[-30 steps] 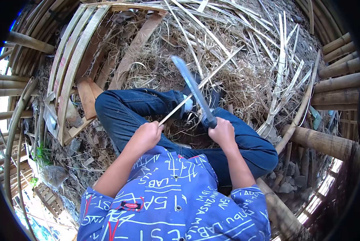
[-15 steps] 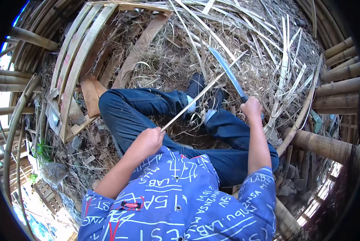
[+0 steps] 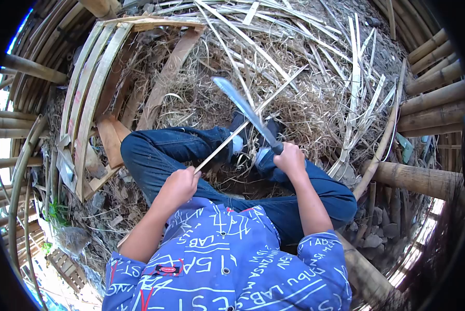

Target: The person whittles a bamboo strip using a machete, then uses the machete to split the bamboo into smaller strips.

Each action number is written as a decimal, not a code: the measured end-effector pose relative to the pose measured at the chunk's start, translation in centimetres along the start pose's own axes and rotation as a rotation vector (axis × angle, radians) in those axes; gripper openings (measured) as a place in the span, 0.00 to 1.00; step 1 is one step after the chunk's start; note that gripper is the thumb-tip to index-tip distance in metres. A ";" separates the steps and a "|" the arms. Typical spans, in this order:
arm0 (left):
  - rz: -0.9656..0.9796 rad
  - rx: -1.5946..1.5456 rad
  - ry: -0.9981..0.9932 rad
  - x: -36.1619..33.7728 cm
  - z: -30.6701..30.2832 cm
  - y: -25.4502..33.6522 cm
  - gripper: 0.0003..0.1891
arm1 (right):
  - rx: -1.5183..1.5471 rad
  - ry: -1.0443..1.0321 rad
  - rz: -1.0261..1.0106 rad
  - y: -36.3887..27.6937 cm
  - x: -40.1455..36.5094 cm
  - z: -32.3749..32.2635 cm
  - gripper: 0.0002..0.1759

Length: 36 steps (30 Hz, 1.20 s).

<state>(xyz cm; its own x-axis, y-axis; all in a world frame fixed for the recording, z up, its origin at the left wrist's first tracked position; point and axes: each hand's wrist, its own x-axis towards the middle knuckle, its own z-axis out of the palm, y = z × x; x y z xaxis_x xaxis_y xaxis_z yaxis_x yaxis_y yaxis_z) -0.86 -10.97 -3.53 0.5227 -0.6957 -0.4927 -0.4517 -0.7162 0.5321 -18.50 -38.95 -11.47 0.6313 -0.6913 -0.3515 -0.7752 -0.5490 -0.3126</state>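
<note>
My left hand [image 3: 179,186] is closed round the near end of a long thin bamboo strip [image 3: 220,146], which slants up and away to the right over my legs. My right hand [image 3: 289,157] grips the dark handle of a large knife [image 3: 234,95]. The knife's broad blade points up and to the left and crosses the strip near its middle, above my feet. Whether blade and strip touch, I cannot tell.
Thin shavings [image 3: 201,103] cover the ground beyond my crossed legs. Pale split strips [image 3: 355,93] lie at the right. A slatted wooden frame [image 3: 87,98] stands at the left. Thick bamboo poles [image 3: 414,177] jut in from the right.
My right hand and the knife have moved left and towards me, the blade now crossing the strip nearer my left hand. The whole view has shifted slightly.
</note>
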 end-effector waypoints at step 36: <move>0.018 0.109 -0.019 -7.4 -7.3 0.2 0.12 | -0.158 0.178 0.109 5.8 5.8 -8.5 0.14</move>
<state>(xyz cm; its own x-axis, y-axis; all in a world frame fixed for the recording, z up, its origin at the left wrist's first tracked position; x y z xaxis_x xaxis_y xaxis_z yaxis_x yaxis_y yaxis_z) 0.46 -5.52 5.22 0.5008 -0.7084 -0.4974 -0.5370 -0.7049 0.4634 -19.49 -50.18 -7.81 0.5406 -0.8146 -0.2102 -0.8413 -0.5237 -0.1343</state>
